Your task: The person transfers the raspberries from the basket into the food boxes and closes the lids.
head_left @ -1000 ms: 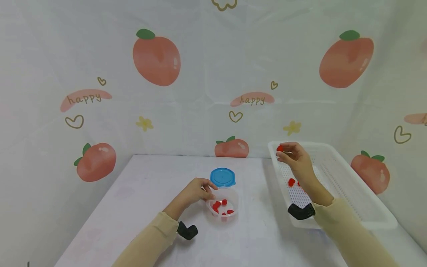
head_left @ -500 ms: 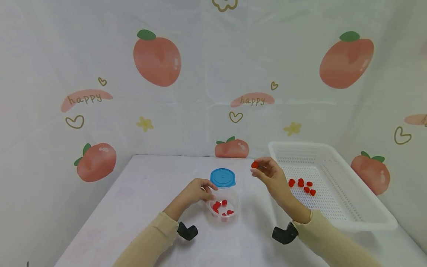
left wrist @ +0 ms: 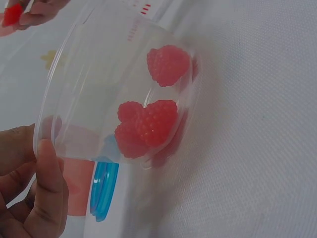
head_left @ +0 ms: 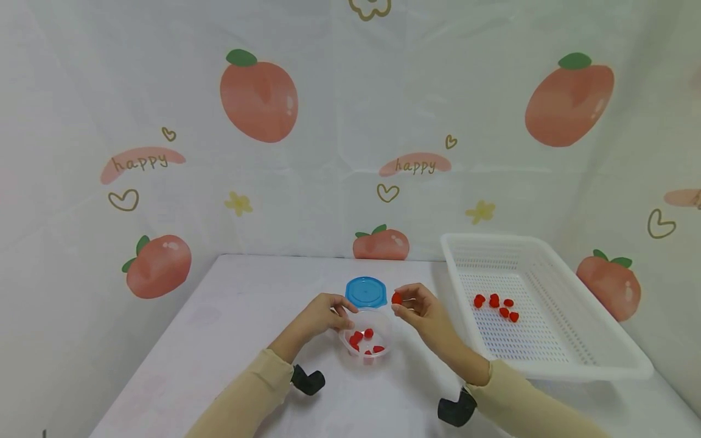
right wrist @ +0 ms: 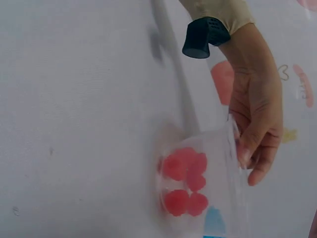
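Observation:
A clear round plastic tub [head_left: 390,338] with several raspberries [left wrist: 157,123] in it stands on the table. My left hand [head_left: 327,313] pinches its rim at the back left, thumb and fingers on either side of the wall. In the right wrist view the left hand [right wrist: 257,111] shows at that rim too. Between thumb and fingertips my right hand [head_left: 424,313] holds one raspberry [head_left: 397,298], just right of the tub and a little higher than its rim. The held raspberry [left wrist: 12,15] also appears in the left wrist view's top corner.
Behind the tub lies a blue lid [head_left: 366,292] on the white-covered table [head_left: 263,286]. At the right stands a white perforated basket [head_left: 575,298] with several more raspberries [head_left: 495,300] on its floor. A printed cloth [head_left: 328,121] hangs at the back.
My right hand has carried the raspberry out from over the basket, leftward and down to beside the tub. The left hand has kept its place at the rim.

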{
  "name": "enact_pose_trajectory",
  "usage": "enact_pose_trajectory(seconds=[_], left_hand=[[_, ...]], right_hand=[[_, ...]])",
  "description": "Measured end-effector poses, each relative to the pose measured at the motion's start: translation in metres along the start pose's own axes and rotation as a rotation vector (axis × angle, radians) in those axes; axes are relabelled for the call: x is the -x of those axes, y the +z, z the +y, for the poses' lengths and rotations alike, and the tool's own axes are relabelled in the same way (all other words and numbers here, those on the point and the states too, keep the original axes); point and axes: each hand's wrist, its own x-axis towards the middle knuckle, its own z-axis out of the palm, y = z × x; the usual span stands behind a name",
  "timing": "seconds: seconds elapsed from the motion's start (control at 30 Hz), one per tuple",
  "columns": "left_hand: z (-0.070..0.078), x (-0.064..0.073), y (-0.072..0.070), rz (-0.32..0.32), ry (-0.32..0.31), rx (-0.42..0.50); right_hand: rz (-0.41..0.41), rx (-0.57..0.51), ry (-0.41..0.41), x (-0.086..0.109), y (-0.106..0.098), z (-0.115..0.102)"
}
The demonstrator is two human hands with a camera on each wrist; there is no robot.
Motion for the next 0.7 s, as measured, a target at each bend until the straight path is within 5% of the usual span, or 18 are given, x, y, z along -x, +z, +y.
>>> enact_pose_trajectory(seconds=[0.27,0.7], left_hand=[[0.000,0.000,0.000,-0.005,0.000,0.011],[0.000,0.001,0.000,0.001,0.009,-0.004]], right_hand=[[-0.053,0.035,0.120,0.006,0.010,0.013],[-0.122,0.098,0.144,0.009,0.014,0.025]])
